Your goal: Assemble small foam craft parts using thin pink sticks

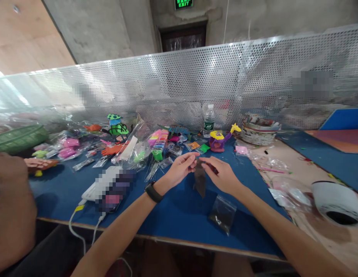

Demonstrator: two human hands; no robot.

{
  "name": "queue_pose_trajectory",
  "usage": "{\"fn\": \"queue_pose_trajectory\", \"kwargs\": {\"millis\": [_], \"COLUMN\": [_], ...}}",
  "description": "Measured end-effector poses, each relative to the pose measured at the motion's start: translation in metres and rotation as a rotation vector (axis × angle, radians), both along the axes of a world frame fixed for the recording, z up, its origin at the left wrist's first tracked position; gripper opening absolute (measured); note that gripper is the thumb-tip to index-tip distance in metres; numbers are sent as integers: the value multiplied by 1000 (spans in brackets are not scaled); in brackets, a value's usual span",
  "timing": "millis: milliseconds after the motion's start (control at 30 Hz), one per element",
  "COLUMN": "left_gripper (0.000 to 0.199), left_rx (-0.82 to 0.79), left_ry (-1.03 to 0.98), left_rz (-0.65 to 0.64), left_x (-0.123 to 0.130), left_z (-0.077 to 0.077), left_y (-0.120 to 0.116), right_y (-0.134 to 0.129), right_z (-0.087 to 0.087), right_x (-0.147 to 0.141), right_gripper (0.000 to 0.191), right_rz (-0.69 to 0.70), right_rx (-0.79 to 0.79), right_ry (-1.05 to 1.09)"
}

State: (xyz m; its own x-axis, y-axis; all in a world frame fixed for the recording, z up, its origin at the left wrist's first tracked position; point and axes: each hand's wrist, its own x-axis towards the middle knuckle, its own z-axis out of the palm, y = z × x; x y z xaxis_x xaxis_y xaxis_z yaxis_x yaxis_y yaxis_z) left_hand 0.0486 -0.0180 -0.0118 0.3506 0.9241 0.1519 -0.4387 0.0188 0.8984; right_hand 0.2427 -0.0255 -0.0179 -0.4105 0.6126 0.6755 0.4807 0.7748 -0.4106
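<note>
A dark brown, thin strip-like piece [200, 179] hangs down between my two hands above the blue mat. My left hand [181, 169], with a dark band on its wrist, has its thumb and forefinger pressed together near the strip's upper left edge. On the other side, my right hand [221, 173] has its fingers bent at the strip's upper end, pinching it. A clear zip bag with dark contents [223, 213] lies on the blue mat [181, 219] below my right hand.
Phone and white device [102, 184] with cables lie left. Bagged coloured clay [71, 148], a water bottle [209, 120], a purple-yellow giraffe figure [218, 142] and a paper-filled basket [260, 132] stand behind. A white cup [335, 200] is at right; another person's arm [11, 204] at left.
</note>
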Motion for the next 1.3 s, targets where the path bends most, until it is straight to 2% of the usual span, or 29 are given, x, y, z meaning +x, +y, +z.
{"fn": "queue_pose_trajectory", "kwargs": {"millis": [300,433,567,767,967,1133,1300], "left_gripper": [40,40,37,42,51,64,45], "left_rx": [73,131,169,162,145,151,152], "left_ry": [151,203,232,257,299,342,320], "left_rz": [101,76,94,163,114,147,213], "left_x": [-2,-2,-1,-1,0,-2,-2], "left_z": [-14,-15,-12,-10,-9,-9,-5], "left_y": [10,10,9,8,7,7,5], "right_y": [4,5,5,4,3,4,8], "right_z": [-5,-6,-5,-2,-1,1,3], "right_x": [3,3,1,2,2,5,11], "right_gripper": [31,33,24,18,24,23,40], "right_rz": [-79,-53,-34,-30,48,0,-113], "right_rx": [-52,-168,-291,-210,-291,-244,-189], "right_ry": [36,66,180,247,207,141,121]}}
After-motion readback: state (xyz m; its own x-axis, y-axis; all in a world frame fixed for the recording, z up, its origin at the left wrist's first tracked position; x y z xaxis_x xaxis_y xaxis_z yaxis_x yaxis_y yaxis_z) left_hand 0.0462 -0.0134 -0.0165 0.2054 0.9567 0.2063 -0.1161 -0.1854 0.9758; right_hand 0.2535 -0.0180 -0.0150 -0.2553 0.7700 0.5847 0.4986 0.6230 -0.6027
